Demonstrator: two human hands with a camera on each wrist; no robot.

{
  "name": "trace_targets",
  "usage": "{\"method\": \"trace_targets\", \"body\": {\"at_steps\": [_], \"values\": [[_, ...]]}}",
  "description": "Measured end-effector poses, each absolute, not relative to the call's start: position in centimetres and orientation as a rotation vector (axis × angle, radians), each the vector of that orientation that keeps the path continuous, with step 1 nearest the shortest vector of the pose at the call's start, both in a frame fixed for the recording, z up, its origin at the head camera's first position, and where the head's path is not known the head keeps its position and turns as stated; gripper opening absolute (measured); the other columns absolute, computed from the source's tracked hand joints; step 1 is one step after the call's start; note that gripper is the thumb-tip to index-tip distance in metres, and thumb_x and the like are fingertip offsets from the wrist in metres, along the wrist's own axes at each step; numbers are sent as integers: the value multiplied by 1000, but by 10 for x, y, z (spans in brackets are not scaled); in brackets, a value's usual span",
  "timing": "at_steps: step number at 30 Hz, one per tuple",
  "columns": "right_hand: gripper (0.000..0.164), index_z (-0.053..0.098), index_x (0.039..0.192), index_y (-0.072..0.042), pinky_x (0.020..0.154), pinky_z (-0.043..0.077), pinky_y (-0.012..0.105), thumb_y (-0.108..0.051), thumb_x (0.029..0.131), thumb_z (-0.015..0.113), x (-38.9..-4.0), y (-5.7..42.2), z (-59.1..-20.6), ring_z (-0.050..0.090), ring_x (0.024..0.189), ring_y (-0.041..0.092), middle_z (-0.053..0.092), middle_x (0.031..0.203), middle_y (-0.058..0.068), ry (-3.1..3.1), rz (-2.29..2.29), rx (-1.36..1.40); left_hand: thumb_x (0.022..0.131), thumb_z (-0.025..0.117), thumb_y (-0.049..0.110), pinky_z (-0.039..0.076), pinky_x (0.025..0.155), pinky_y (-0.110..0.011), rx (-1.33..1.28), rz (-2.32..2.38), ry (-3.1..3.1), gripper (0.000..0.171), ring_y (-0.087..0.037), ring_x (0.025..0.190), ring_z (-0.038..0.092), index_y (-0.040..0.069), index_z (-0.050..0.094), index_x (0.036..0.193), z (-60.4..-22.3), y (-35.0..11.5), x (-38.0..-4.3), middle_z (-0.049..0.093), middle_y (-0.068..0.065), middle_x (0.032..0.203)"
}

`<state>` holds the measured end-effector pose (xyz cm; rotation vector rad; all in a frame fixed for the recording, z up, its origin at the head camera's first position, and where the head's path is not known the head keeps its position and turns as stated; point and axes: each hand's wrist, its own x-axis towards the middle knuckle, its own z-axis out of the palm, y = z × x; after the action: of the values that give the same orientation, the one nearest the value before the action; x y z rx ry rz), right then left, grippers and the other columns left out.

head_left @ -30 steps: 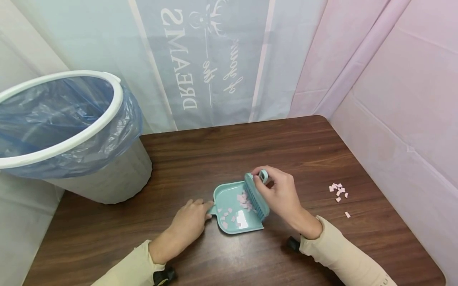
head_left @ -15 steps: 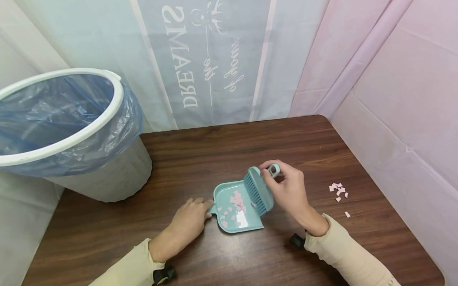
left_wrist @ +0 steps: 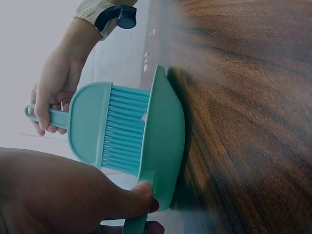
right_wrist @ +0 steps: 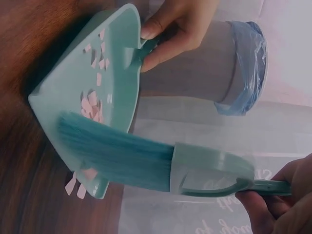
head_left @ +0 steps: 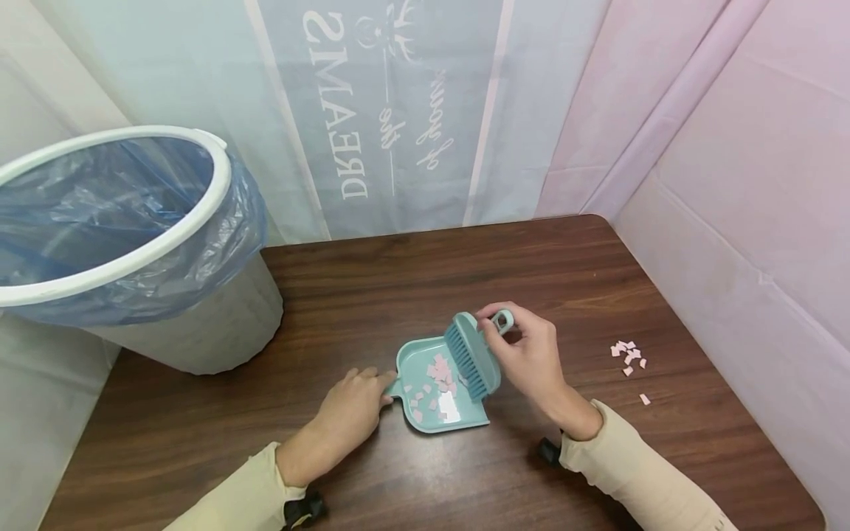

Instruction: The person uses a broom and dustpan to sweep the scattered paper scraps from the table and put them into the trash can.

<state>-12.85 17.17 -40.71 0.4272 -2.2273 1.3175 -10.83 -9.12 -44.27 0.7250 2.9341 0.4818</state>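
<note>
A teal dustpan (head_left: 425,354) lies flat on the wooden table, its handle pointing left. Thumb and fingers of my left hand (head_left: 350,411) pinch that handle, as the left wrist view also shows. My right hand (head_left: 531,361) grips the handle of a teal hand brush (head_left: 483,361), whose bristles (right_wrist: 117,151) reach down into the pan near its open edge. Pale pink paper scraps (head_left: 441,372) lie in the pan, some heaped and some scattered. In the right wrist view, a few paper scraps (right_wrist: 71,186) sit on the table just outside the pan's lip.
A waste bin (head_left: 219,324) lined with a blue plastic bag (head_left: 246,206) stands at the left. More paper scraps (head_left: 627,354) lie in a small pile on the table's right side. A printed cloth (head_left: 412,199) hangs behind the table (head_left: 425,273).
My right hand lifted the brush back to the right, then came slightly left and down again. A cluster of paper scraps shifted left inside the pan. My left hand and the dustpan stayed put.
</note>
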Motion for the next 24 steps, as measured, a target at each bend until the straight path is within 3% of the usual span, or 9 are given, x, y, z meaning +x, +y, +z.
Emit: {"method": "trace_targets", "body": {"at_steps": [14, 24], "values": [[19, 75, 99, -10, 53, 49, 18, 6, 88, 74, -130, 186, -407, 58, 58, 6, 71, 85, -1, -2255, 1147, 409, 91, 76, 12, 58, 73, -48, 732, 469, 2934, 32, -36, 87, 65, 5, 71, 121, -444, -93, -108, 69, -18, 103], [18, 75, 100, -6, 56, 50, 17, 6, 87, 73, -133, 198, -396, 60, 62, 8, 73, 88, 4, -2279, 1005, 409, 91, 75, 11, 58, 75, -48, 741, 484, 2932, 31, -37, 89, 65, 3, 71, 121, -442, -93, -110, 70, -19, 105]]}}
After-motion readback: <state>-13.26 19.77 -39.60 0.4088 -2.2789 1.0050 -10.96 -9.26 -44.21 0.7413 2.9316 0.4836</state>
